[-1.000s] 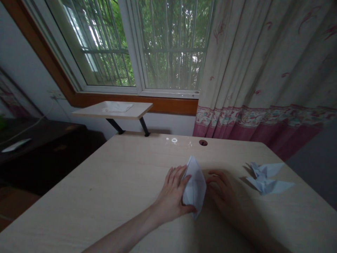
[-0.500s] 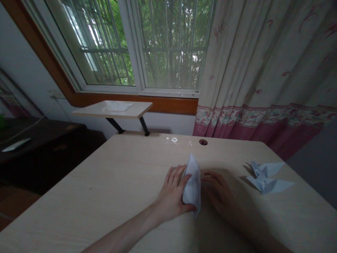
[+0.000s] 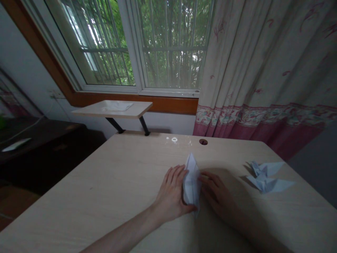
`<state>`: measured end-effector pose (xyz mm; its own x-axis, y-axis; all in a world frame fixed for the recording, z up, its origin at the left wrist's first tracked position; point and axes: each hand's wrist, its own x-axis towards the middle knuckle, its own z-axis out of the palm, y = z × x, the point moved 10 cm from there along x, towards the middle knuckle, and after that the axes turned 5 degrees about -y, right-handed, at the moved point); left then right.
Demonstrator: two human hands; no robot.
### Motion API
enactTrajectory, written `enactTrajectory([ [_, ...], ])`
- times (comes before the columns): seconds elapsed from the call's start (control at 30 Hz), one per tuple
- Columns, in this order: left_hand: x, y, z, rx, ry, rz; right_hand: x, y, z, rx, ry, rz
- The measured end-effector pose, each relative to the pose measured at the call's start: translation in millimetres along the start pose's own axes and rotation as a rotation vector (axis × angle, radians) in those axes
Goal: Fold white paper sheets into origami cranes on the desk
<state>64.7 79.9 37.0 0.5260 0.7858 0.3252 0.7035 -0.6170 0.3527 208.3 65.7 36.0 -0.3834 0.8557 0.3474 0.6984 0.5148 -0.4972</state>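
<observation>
A white sheet of paper folded into a long pointed diamond [image 3: 192, 186] stands over the desk in front of me, one tip pointing away. My left hand [image 3: 173, 191] grips its left side, fingers along the far part and thumb across the near end. At the right edge, my right hand [image 3: 217, 193] has its fingertips against the paper, bent and closed on that edge; shadow partly obscures them. To the right lie two folded paper cranes [image 3: 271, 184], close together with wings spread.
The pale wooden desk [image 3: 118, 196] has a round cable hole [image 3: 203, 142] near its back edge. A small raised shelf [image 3: 142, 109] holds a crumpled white sheet [image 3: 118, 105]. Behind are a barred window and a floral curtain [image 3: 237, 70]; a dark cabinet [image 3: 52, 140] stands left.
My right hand has moved slightly left, its fingertips now meeting the folded paper's right edge. The paper has turned a little in my left hand, which keeps its hold.
</observation>
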Motion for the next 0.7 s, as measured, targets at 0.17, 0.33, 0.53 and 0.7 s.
enactTrajectory([
  [0.17, -1.6, -4.3, -4.2, -0.018, 0.037, -0.043, -1.0, 1.6, 4.2, -0.042, 0.003, -0.009],
  [0.33, -1.7, -7.6, -8.3, -0.089, 0.043, -0.076, -1.8, 1.3, 4.5, -0.072, 0.031, -0.038],
  [0.53, -2.5, -19.8, -10.6, -0.224, 0.066, -0.107, -1.0, 5.3, 11.7, -0.087, -0.015, -0.034],
  [0.7, -4.2, -41.0, -5.8, -0.468, 0.1, -0.181, -2.3, 12.4, 19.7, -0.094, -0.044, -0.012],
])
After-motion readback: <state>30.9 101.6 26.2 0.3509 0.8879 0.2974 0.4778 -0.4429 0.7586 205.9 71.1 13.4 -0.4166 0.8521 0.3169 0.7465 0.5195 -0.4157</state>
